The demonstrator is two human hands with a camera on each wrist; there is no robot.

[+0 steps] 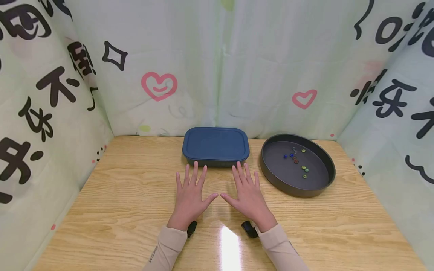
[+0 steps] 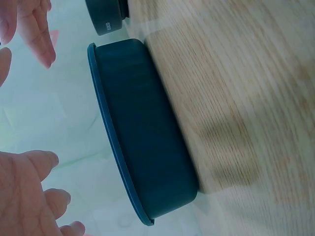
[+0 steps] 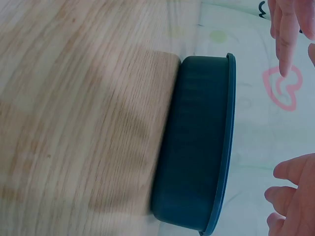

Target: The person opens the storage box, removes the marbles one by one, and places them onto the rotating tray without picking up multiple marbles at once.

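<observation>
A lidded blue rectangular box (image 1: 216, 145) stands at the back middle of the table; both wrist views show its side wall and lid rim. In front of it my left hand (image 1: 190, 197) is held with straight, spread fingers and holds nothing. My right hand (image 1: 250, 197) mirrors it, palm down and fingers fanned, also holding nothing. The two thumb tips point at each other with a small gap between. To the right of the box is a round dark pan (image 1: 276, 180), with several small glass marbles (image 1: 303, 168) lying on its bottom.
The wooden table (image 1: 129, 210) ends at a printed white curtain (image 1: 217, 75) close behind the box and pan. More curtain hangs along the left and right sides. A bright light reflection (image 1: 230, 248) falls on the table's front middle.
</observation>
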